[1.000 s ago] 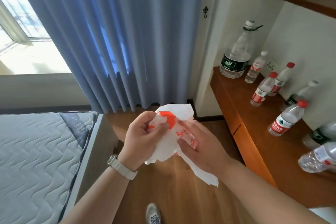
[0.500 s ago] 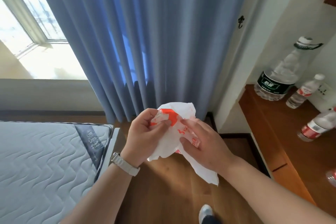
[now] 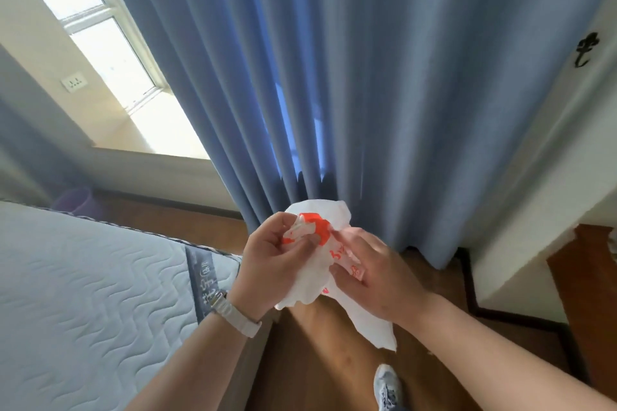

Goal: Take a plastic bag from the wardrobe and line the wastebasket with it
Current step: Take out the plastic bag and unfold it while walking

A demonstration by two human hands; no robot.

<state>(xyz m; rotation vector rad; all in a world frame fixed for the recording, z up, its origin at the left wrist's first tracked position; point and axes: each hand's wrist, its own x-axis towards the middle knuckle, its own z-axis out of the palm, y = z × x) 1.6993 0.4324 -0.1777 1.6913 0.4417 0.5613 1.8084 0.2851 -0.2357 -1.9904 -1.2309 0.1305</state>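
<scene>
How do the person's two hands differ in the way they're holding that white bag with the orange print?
The left hand pinches the top of the crumpled white plastic bag with orange print between thumb and fingertips; the right hand grips lower down, on the side. The left wrist wears a pale wristwatch; the right wrist is bare. Both hold the same bag, in front of the blue curtain.

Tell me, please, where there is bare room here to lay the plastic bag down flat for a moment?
The mattress on the left is bare right up to its edge. The wood floor between the bed and the shoe is also open. Both hands, left hand and right hand, are full with the plastic bag.
</scene>
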